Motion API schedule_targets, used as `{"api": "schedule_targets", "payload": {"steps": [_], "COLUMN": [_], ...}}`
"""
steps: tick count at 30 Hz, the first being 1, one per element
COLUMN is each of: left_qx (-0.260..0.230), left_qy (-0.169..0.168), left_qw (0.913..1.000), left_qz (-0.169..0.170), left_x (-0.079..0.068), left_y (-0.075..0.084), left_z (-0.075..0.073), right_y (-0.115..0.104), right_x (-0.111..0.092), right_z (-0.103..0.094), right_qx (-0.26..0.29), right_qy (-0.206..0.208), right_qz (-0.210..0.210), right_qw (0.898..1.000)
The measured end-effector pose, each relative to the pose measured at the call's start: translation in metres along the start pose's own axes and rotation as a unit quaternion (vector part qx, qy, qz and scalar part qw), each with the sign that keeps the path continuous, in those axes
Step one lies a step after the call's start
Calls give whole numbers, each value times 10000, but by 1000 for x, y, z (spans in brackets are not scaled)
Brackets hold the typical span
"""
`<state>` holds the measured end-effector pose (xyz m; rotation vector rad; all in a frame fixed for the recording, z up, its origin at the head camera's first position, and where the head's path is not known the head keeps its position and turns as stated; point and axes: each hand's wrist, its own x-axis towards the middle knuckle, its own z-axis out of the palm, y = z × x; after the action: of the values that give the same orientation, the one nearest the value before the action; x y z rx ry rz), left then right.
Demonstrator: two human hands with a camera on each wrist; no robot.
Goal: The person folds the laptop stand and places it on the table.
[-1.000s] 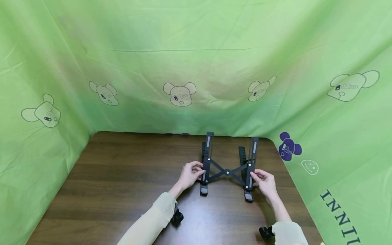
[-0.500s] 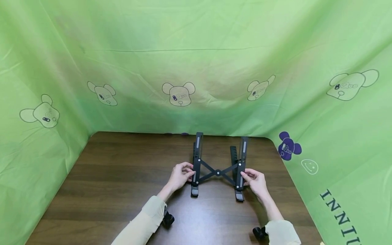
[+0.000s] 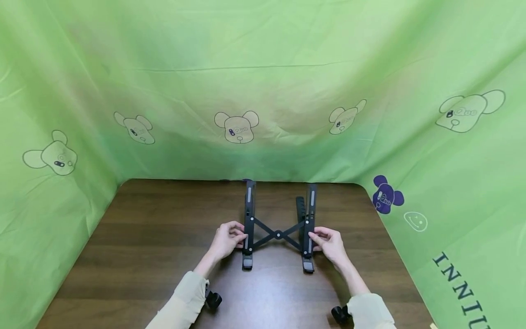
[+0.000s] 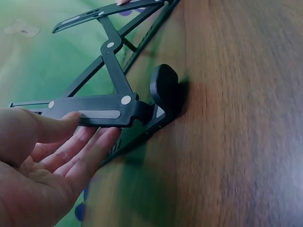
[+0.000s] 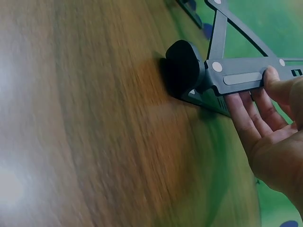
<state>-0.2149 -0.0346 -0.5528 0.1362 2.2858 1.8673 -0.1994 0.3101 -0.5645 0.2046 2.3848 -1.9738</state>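
Note:
A black folding laptop stand stands unfolded on the table, its two long rails joined by crossed bars. My left hand pinches the left rail near its front end; in the left wrist view the thumb lies on top by the grey strip and the fingers are underneath. On the other side my right hand grips the right rail the same way, as the right wrist view shows with the thumb above the rail. An upturned front lip shows at the rail's near end.
The brown wooden table extends around the stand, with its back edge just behind the rails. A green printed curtain hangs behind and along both sides. A black wrist camera sits below my left wrist.
Both hands have moved left together, carrying the laptop stand from the right part of the table towards the middle. The hold on each rail looks the same.

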Motion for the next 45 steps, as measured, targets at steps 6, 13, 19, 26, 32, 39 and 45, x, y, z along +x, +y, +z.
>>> {"api": "schedule_targets", "payload": {"steps": [6,13,19,26,32,39,45], "left_qx": [42,41,7,-38,-141,-177,-144], "left_qy": [160,280,283,269,318,335,341], "left_qw": [9999,9996,9995,9995,9993,9991,9992], "left_qz": [-41,-88,-108,-134,-147,-175,-171], "left_x": [-5,-10,-12,-16,-17,-17,-17], "left_y": [-3,-8,-10,-12,-13,-19,-15], "left_z": [-11,-23,-32,-37,-37,-36,-36], "right_y": [-1,-3,-5,-6,-7,-7,-8], "right_x": [-1,-1,-1,-1,-1,-1,-1], "right_z": [13,25,32,39,41,42,43], "right_qx": [31,43,55,-97,-268,-347,-441], "right_qy": [-125,-278,-331,-285,-230,-212,-197], "right_qz": [-77,-93,-118,-151,-248,-279,-267], "right_qw": [9999,9996,9994,9994,9991,9988,9985]}}
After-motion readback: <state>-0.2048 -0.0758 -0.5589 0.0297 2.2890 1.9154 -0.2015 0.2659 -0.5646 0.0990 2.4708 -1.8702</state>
